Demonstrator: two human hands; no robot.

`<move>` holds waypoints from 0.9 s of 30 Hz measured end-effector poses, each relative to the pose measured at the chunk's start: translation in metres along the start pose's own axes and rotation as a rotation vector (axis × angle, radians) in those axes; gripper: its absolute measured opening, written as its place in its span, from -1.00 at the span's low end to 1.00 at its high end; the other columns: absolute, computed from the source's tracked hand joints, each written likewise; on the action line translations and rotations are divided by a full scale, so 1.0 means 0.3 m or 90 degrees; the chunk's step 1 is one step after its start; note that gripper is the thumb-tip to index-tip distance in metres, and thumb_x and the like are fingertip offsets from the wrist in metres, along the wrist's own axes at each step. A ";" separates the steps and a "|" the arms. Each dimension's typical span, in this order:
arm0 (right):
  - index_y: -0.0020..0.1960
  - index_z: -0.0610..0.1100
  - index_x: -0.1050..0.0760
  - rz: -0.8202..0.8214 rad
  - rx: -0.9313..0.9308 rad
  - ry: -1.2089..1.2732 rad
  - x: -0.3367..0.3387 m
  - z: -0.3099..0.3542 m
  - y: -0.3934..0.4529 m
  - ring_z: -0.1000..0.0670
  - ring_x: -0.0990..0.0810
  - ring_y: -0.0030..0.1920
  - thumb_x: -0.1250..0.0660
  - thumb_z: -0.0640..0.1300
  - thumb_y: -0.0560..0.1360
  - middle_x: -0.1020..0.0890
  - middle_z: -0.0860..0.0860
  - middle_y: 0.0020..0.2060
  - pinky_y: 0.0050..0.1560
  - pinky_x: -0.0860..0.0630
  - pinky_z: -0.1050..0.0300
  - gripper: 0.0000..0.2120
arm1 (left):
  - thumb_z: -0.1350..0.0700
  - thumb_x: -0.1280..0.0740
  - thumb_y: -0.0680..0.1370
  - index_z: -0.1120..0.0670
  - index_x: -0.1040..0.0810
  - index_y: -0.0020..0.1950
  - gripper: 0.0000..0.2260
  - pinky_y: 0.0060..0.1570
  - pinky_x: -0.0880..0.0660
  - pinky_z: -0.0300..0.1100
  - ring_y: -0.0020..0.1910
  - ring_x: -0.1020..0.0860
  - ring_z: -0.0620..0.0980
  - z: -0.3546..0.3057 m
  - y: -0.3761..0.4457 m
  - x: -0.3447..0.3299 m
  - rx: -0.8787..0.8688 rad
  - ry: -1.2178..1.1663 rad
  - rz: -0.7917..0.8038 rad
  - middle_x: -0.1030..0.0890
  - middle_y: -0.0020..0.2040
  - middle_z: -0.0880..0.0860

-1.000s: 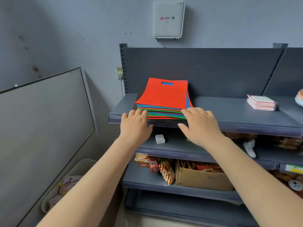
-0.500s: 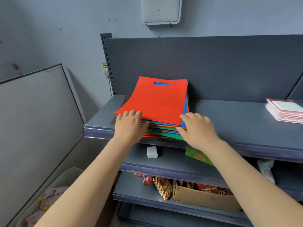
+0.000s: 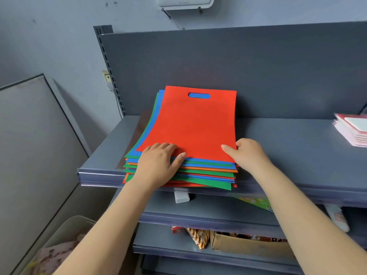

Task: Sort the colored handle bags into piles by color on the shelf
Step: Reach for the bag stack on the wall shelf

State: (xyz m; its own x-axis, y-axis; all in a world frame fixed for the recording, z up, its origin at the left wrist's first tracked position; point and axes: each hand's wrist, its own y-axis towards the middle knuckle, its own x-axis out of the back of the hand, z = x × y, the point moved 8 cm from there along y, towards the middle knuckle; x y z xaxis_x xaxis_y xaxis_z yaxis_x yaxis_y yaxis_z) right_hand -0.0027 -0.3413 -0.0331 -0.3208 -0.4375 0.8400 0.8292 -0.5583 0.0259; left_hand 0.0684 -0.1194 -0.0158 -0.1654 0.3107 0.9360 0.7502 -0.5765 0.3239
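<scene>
A mixed stack of flat handle bags (image 3: pixel 198 171) in red, blue, green and orange lies on the top grey shelf (image 3: pixel 288 147), its near edge over the shelf lip. On top is a red bag (image 3: pixel 194 124) with an oval handle hole showing blue beneath. My left hand (image 3: pixel 158 161) rests flat on the red bag's near left corner, fingers straight. My right hand (image 3: pixel 246 153) pinches the red bag's near right corner, thumb on top and fingers curled at its edge.
A pile of pink and white booklets (image 3: pixel 353 130) lies at the shelf's right end. Lower shelves hold a white box (image 3: pixel 181 197), snack packets (image 3: pixel 198 237) and a cardboard box (image 3: pixel 248 245). A grey board (image 3: pixel 33 145) leans at left above a bin (image 3: pixel 65 245).
The view has closed in on the stack. Both hands moved from the stack's front edge up onto the top red bag; the right hand now pinches its right corner, and the red bag has slid rightward.
</scene>
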 end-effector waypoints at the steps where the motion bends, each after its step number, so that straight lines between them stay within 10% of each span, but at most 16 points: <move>1: -0.21 -0.20 -0.49 -0.016 -0.011 0.024 0.005 -0.011 0.010 -0.09 -0.50 -0.21 -0.30 0.14 0.51 -0.55 -0.05 -0.27 -0.34 -0.27 0.11 -0.61 | -0.17 -0.10 0.61 0.06 -0.51 0.26 -0.59 0.14 -0.33 -0.08 0.12 -0.47 0.09 -0.012 0.010 -0.002 -0.023 -0.017 0.014 -0.59 0.12 0.02; 13: -0.21 -0.16 -0.42 -0.291 0.044 0.166 0.122 -0.097 0.005 -0.17 -0.48 -0.33 -0.33 -0.30 0.49 -0.56 -0.08 -0.41 -0.32 -0.12 0.09 -0.86 | -0.12 -0.27 0.54 0.03 -0.51 0.26 -0.64 0.13 -0.36 -0.06 0.25 -0.42 0.10 0.265 0.137 -0.005 0.191 -0.039 0.023 -0.53 0.24 0.01; 19: -0.15 0.02 -0.48 -0.337 0.012 0.306 0.106 -0.151 0.024 -0.07 -0.55 -0.30 -0.23 -0.33 0.52 -0.61 0.06 -0.34 -0.34 -0.39 0.18 -0.74 | -0.14 -0.40 0.46 0.10 -0.43 0.35 -0.46 0.16 -0.40 -0.02 0.27 -0.45 0.11 0.429 0.151 -0.031 0.320 -0.181 0.023 -0.51 0.29 0.08; 27: -0.14 0.14 -0.60 -0.304 -0.026 0.626 0.102 -0.160 -0.011 0.20 -0.63 -0.23 -0.21 -0.33 0.57 -0.68 0.16 -0.20 -0.18 -0.54 0.38 -0.61 | 0.15 -0.35 0.53 0.15 -0.58 -0.08 -0.92 -0.28 -0.23 -0.15 -0.22 -0.44 0.06 0.462 0.097 0.121 0.304 -0.259 -0.210 -0.58 -0.19 0.08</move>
State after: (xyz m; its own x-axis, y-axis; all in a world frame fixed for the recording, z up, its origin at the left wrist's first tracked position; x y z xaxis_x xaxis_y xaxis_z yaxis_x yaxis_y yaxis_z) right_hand -0.0373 -0.3867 -0.0336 -0.8458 -0.5310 -0.0516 0.5121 -0.8352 0.2005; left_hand 0.1729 -0.0203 0.0084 -0.2497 0.7240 0.6430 0.9162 -0.0383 0.3988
